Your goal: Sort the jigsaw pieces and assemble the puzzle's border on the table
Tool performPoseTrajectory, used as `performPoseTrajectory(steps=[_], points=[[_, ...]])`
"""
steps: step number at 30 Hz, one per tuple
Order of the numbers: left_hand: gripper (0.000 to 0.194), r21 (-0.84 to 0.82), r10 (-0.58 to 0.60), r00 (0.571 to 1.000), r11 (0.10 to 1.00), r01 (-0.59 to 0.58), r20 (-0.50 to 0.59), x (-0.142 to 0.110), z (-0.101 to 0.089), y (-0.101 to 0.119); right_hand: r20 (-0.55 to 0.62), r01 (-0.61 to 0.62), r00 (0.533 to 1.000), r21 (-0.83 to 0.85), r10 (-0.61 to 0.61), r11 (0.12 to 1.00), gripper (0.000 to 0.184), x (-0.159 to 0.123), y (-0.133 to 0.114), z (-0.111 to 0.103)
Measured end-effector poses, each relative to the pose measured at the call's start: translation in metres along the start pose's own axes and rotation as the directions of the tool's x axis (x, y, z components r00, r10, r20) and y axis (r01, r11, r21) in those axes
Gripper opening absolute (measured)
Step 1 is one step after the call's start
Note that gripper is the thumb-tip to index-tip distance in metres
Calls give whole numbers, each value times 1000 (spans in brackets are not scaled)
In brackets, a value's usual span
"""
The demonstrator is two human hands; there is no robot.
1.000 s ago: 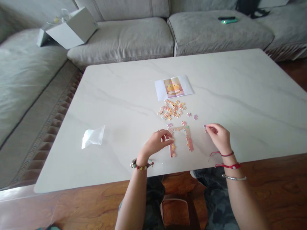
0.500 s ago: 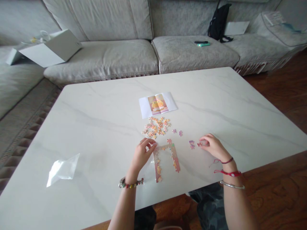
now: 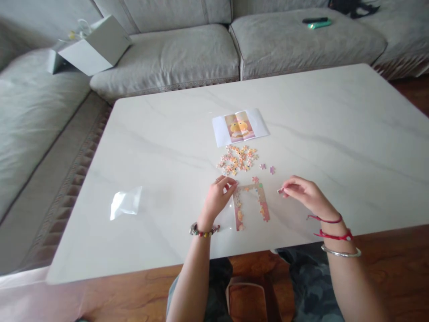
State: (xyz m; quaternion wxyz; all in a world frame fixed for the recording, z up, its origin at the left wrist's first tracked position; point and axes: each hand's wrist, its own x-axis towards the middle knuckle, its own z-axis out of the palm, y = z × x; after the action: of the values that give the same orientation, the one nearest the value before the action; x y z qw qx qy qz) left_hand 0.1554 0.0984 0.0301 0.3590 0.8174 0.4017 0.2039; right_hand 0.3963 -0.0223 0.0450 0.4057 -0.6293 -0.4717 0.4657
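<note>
A partly built jigsaw border (image 3: 251, 206) lies on the white marble table (image 3: 321, 134), shaped like an upside-down U with pink and orange pieces. My left hand (image 3: 217, 197) rests just left of its top corner, fingers curled and touching its edge. Whether those fingers hold a piece is hidden. My right hand (image 3: 306, 193) is to the right of the border, pinching a small puzzle piece (image 3: 279, 191) between its fingertips. Above the border lies a heap of loose pieces (image 3: 237, 160). Two lilac pieces (image 3: 267, 168) sit to its right.
A printed picture sheet (image 3: 240, 127) showing a yellow cartoon figure lies beyond the heap. A clear plastic bag (image 3: 126, 203) lies on the table's left. Grey sofas (image 3: 164, 56) surround the table, with an open white box (image 3: 90, 47) on the far left.
The camera view has shifted, so the table appears higher and further right. My right hand has stretched left, with its fingertips closer to the border. My left hand remains beside the border's top corner.
</note>
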Motion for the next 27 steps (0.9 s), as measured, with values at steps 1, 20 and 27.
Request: performPoseTrajectory(steps=[1, 20, 27], points=[[13, -4, 3, 1000, 1000, -3, 0, -2, 0, 0, 93, 6, 996, 39, -9, 999, 16, -1, -4, 15], [14, -17, 12, 993, 1000, -10, 115, -54, -1, 6, 145, 14, 989, 75, -25, 997, 23, -35, 19, 111], [14, 13, -4, 990, 1000, 2, 144, -72, 1, 4, 116, 214, 975, -220, -192, 952, 18, -42, 15, 108]])
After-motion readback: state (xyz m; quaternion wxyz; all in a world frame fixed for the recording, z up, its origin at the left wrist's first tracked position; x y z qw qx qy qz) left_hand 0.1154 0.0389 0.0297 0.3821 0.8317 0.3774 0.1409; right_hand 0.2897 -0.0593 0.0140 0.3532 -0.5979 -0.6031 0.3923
